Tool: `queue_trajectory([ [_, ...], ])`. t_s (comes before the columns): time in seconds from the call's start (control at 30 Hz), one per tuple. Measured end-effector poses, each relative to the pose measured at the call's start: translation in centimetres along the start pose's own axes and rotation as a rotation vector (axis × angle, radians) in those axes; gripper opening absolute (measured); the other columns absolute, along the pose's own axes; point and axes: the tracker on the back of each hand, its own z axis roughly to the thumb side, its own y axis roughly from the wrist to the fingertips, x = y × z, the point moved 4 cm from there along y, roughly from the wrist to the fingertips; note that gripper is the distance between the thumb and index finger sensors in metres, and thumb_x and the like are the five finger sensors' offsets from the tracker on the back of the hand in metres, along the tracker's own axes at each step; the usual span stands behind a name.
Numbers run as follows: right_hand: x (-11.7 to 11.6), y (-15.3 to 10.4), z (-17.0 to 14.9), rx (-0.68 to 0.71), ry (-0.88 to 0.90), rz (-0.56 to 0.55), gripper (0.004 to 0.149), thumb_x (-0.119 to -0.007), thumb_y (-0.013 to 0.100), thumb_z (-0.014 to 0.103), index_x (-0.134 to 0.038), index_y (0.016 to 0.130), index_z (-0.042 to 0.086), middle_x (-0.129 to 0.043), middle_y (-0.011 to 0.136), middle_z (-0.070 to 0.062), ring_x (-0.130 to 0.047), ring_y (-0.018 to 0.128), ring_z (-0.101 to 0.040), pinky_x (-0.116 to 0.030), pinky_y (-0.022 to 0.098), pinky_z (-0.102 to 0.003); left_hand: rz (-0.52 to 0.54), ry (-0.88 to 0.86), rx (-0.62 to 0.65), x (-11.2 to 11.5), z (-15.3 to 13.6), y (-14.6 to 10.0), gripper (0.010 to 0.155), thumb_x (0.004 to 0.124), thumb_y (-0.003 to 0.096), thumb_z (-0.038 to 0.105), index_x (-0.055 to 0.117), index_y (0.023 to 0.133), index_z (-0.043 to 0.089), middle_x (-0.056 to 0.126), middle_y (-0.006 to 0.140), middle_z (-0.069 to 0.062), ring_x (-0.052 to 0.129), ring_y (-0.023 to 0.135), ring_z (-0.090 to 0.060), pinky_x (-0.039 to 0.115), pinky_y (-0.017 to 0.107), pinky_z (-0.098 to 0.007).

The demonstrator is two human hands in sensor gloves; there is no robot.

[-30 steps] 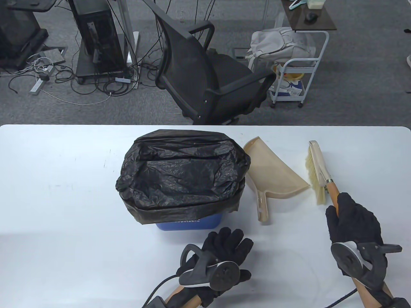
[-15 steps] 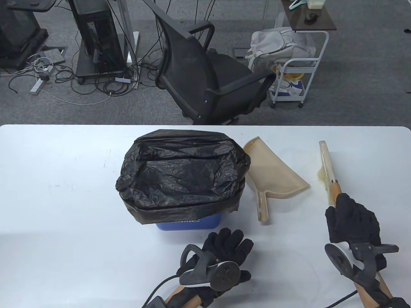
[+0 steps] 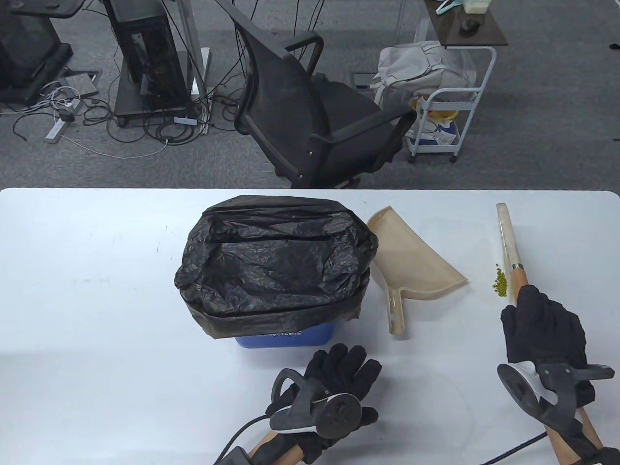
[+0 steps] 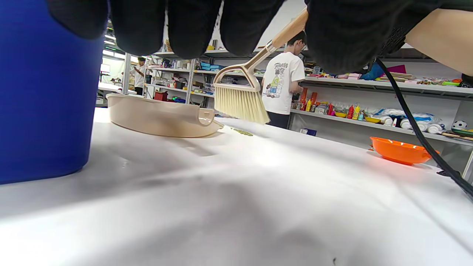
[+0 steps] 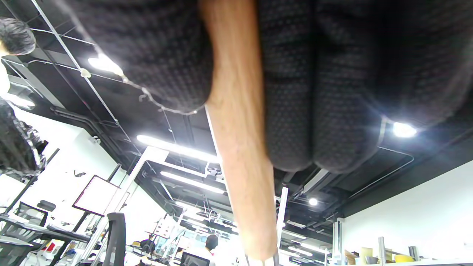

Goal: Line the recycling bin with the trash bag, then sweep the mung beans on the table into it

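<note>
Gripping the wooden handle of the brush [image 3: 508, 244], the right hand [image 3: 542, 334] has its gloved fingers [image 5: 325, 92] curled round the shaft, so this grip is closed on the brush; the right wrist view shows the handle running down between thumb and fingers. In the table view the brush is seen edge-on, its head pointing away from the person, at the right part of the white surface [image 3: 97, 290]. The left wrist view shows the brush head raised with its pale bristles [image 4: 240, 103] hanging down, their tips close above the surface.

A small heap of green mung beans [image 3: 500, 281] lies on the surface just left of the brush's metal collar, between the brush and the dustpan [image 3: 411, 261]. The beige dustpan rests flat, its handle pointing toward the person, its far side close beside the bin.

The blue recycling bin [image 3: 286, 334] stands mid-surface, lined with the black trash bag [image 3: 276, 261], whose rim is folded over the outside and hangs crumpled down the walls; only the lower blue wall shows at the near side.

The left hand [image 3: 339, 382] lies flat on the surface just in front of the bin, fingers straight and together, its grip relaxed and holding nothing. A black cable [image 4: 417, 129] trails from the wrist.

Off to the right in the left wrist view, an orange bowl [image 4: 401, 151] sits on the surface.
</note>
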Motion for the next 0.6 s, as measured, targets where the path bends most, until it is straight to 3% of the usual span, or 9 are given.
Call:
queue_trajectory([
  [0.3, -1.1, 0.8, -2.0, -0.024, -0.048, 0.052, 0.056, -0.089, 0.043, 0.033, -0.089, 0.083, -0.006, -0.106, 0.06, -0.026, -0.109, 0.049, -0.044, -0.09, 0.038, -0.06, 0.03, -0.023, 0.046, -0.2, 2.6, 1.0, 0.078, 0.082, 0.0475, 0.051, 0.064, 0.113, 0.013, 0.063, 0.118, -0.024, 0.063, 0.104, -0.061, 0.057, 0.071, -0.076],
  [0.6, -2.1, 0.3, -3.7, -0.077, -0.017, 0.095, 0.055, -0.089, 0.043, 0.033, -0.09, 0.083, -0.005, -0.106, 0.06, -0.026, -0.109, 0.049, -0.044, -0.089, 0.038, -0.06, 0.003, -0.009, 0.048, -1.1, 6.4, 5.5, 0.076, 0.084, 0.0491, 0.046, 0.063, 0.114, 0.013, 0.058, 0.12, -0.025, 0.059, 0.105, -0.062, 0.055, 0.073, -0.075],
])
